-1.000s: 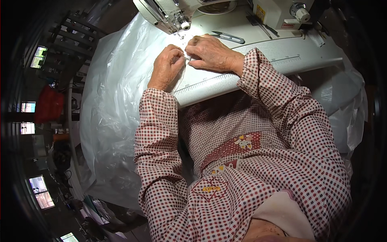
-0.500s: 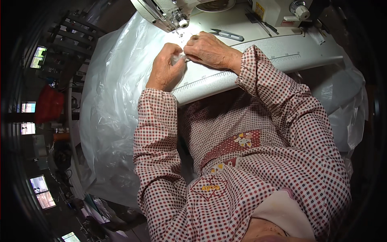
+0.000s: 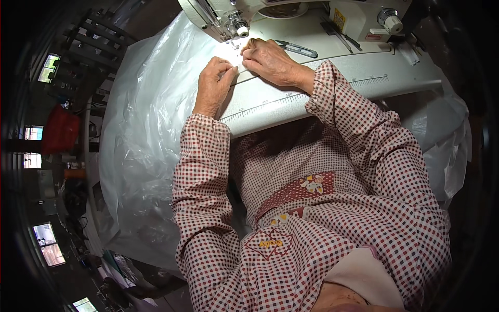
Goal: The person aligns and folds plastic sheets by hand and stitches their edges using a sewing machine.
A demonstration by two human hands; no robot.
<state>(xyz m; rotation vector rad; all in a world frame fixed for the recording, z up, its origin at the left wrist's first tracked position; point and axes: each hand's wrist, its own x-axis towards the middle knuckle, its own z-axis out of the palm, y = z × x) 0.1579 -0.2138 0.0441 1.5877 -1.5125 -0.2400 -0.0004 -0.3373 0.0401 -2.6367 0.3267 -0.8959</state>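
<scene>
Under the bright lamp, both hands are at the needle area of a sewing machine (image 3: pixel 234 26). My left hand (image 3: pixel 214 83) rests on the white table with thumb and fingers pinched together; glare hides what they hold. To its right, my right hand (image 3: pixel 273 61) is closed, fingertips bent close beside the presser foot. Something small between those fingertips is too washed out to name. The two hands are slightly apart. Just beyond my right hand lies a pair of grey thread snips (image 3: pixel 300 49), partly covered by it.
A printed ruler scale (image 3: pixel 267 103) runs along the table's near edge. Thin dark tools (image 3: pixel 340 37) lie near the machine's body (image 3: pixel 364 20). Clear plastic sheeting (image 3: pixel 145 140) drapes over the left side, with more plastic (image 3: pixel 436 140) at the right. A red thing (image 3: pixel 61 130) hangs far left.
My hands have moved slightly apart, and the whitish bit between them no longer shows. My right fingers have shifted nearer the presser foot. The whole view has shifted slightly.
</scene>
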